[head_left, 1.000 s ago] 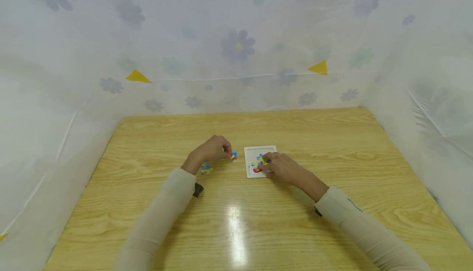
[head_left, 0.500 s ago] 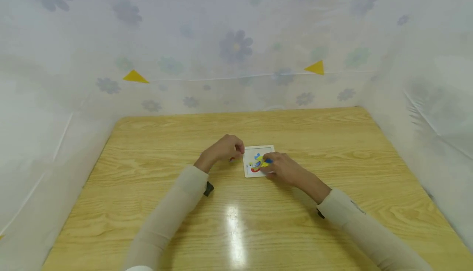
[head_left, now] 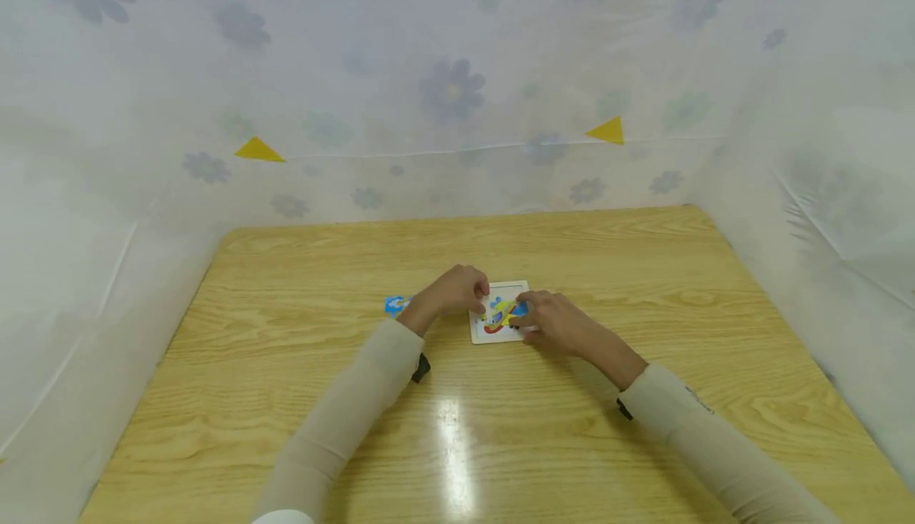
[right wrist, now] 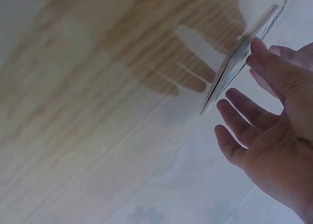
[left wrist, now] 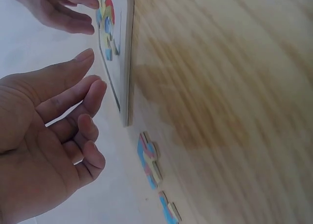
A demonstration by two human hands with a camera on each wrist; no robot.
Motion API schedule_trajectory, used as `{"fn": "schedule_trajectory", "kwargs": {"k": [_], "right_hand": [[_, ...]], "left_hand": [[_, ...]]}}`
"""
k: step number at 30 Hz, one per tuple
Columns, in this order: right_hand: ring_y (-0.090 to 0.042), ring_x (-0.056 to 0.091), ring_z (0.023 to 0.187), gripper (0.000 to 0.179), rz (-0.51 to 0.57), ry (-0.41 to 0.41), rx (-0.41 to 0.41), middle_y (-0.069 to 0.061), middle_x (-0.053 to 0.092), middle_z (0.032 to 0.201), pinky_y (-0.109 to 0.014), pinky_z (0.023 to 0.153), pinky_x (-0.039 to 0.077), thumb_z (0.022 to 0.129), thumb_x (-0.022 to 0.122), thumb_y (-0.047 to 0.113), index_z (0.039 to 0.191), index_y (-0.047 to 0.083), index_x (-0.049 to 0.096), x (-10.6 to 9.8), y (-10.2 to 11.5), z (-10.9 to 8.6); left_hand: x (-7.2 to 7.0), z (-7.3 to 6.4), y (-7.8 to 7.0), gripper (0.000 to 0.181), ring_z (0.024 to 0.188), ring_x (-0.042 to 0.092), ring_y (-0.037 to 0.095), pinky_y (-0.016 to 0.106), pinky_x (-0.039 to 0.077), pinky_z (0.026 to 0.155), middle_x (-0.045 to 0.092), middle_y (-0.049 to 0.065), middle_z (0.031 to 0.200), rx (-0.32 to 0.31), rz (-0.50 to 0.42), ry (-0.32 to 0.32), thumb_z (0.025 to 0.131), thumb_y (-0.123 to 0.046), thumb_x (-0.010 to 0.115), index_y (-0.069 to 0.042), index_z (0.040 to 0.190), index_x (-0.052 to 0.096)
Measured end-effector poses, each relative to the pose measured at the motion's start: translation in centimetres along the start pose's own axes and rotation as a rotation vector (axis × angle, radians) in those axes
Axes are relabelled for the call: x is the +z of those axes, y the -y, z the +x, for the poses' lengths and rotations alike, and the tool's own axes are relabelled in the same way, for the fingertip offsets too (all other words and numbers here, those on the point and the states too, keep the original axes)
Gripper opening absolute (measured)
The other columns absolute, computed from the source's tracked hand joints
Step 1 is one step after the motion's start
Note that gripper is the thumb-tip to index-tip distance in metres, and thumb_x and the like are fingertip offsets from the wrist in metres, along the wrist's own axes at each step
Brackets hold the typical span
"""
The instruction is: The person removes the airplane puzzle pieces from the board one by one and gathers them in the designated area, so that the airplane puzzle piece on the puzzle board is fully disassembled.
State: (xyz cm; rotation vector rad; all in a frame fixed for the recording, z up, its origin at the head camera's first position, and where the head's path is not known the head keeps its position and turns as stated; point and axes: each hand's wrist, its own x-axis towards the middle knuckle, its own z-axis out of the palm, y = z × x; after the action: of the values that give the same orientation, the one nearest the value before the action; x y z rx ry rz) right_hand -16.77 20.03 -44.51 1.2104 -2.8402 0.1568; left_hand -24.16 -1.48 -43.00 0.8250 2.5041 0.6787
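Head: the jigsaw tray [head_left: 509, 290] lies between both hands; the right hand [head_left: 561, 321] should steady its joined pieces [head_left: 498, 319] lightly while tabs are aligned. The right sleeve's [head_left: 708, 437] dark marking [head_left: 699, 398] is illegible. Left wrist: the left hand [left wrist: 49, 131] curls loosely, apparently holding nothing; 2 loose pieces [left wrist: 148, 158] lie left. Right wrist: fingers part-spread, no grip visible.

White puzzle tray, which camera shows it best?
The head view: it looks down on the white puzzle tray, though the left hand and right hand partly cover it. The left wrist view crops it; the right wrist shows it nearly edge-on.
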Motion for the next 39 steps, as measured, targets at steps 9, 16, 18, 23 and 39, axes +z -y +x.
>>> {"fn": "schedule_trajectory", "kwargs": {"k": [9,16,18,23,39], "right_hand": [[-0.034,0.063,0.102,0.029,0.017,-0.048,-0.063,-0.022,0.066,0.11,-0.042,0.076,0.055,0.075,0.079,0.016,0.103,0.009,0.074,0.0,-0.1,0.0],[-0.033,0.062,0.104,0.029,0.001,0.003,-0.057,-0.021,0.065,0.113,-0.039,0.075,0.056,0.078,0.077,0.017,0.106,0.01,0.074,0.1,-0.3,0.1],[-0.033,0.062,0.105,0.029,-0.005,0.015,-0.047,-0.021,0.065,0.114,-0.038,0.076,0.056,0.078,0.076,0.016,0.106,0.011,0.073,0.1,-0.3,0.1],[-0.033,0.063,0.104,0.028,0.006,0.016,-0.034,-0.021,0.064,0.115,-0.038,0.076,0.056,0.078,0.076,0.016,0.105,0.011,0.074,-0.1,-0.1,0.1],[-0.032,0.063,0.099,0.026,-0.011,-0.004,-0.042,-0.022,0.064,0.112,-0.036,0.071,0.055,0.078,0.076,0.015,0.104,0.011,0.074,-0.1,0.0,0.1]], "left_hand": [[0.8,0.4,-0.9,0.03,0.077,0.05,0.015,0.026,0.043,0.069,0.058,0.003,0.091,-0.019,0.016,0.023,0.08,-0.015,0.076,-0.004,0.105,0.063],[1.4,1.0,-1.5,0.033,0.081,0.055,0.014,0.026,0.048,0.072,0.06,0.001,0.094,-0.063,0.072,0.037,0.077,-0.017,0.078,-0.005,0.104,0.063],[1.5,1.1,-1.6,0.034,0.081,0.055,0.014,0.026,0.048,0.071,0.061,0.001,0.095,-0.072,0.077,0.035,0.076,-0.017,0.079,-0.006,0.104,0.063],[1.8,1.1,-1.7,0.038,0.079,0.054,0.014,0.025,0.047,0.068,0.06,0.001,0.094,-0.093,0.068,0.027,0.075,-0.017,0.08,-0.005,0.106,0.061],[1.8,1.0,-2.5,0.038,0.077,0.053,0.014,0.026,0.046,0.066,0.059,0.002,0.093,-0.109,0.06,0.026,0.076,-0.013,0.08,-0.004,0.107,0.06]]}}
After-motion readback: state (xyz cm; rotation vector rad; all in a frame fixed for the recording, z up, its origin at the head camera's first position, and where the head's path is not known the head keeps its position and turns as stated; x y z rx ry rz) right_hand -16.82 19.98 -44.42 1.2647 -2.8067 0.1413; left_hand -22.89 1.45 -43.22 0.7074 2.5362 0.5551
